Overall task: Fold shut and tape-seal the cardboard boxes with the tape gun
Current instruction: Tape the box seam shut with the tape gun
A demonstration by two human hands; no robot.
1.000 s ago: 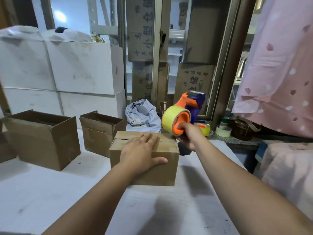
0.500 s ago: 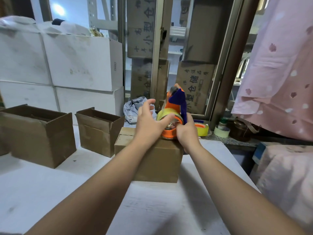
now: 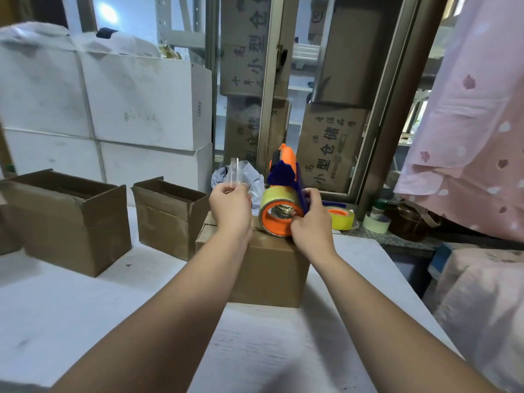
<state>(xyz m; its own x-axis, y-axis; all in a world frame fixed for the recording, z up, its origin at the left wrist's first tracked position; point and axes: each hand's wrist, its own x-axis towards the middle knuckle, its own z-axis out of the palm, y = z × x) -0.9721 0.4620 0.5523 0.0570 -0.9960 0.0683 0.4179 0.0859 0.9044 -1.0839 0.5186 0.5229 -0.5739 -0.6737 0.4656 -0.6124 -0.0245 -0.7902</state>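
Cardboard boxes, three of them, on the white bench (image 3: 85, 321). Far left: large open box (image 3: 65, 222), flaps not folded. Just beside it on the right: small open box (image 3: 170, 219), likewise unsealed. Centre, nearest the person: closed box (image 3: 269, 270), flaps down; no tape to be seen on the bit of top that shows.

Left hand (image 3: 231, 207) raised over the closed box's far left corner, fingers curled, pinching the tape end (image 3: 235, 173), a clear strip standing up from the fingertips. Strip looks thin and limp; likely to curl and stick to itself or to skin. Best held at the very tip, kept taut, sticky face away from the fingers.

Tape gun (image 3: 283, 177) upright at the box's far right edge, its yellowish roll (image 3: 272, 198) on an orange core apparently resting on the box top. Right hand (image 3: 309, 225) wrapped round the blue frame, thumb against the orange core. Hard plastic, rigid, probably light enough for one hand; the handle is the place to grip, clear of the cutter end.

Closed box: corrugated card, probably light and apt to skid on the smooth bench; walls stiff, flaps springy. Wants a flat palm on top beside the seam while tape is drawn.

Right of the gun, on the ledge (image 3: 397, 239): spare roll (image 3: 340, 221), untouched.
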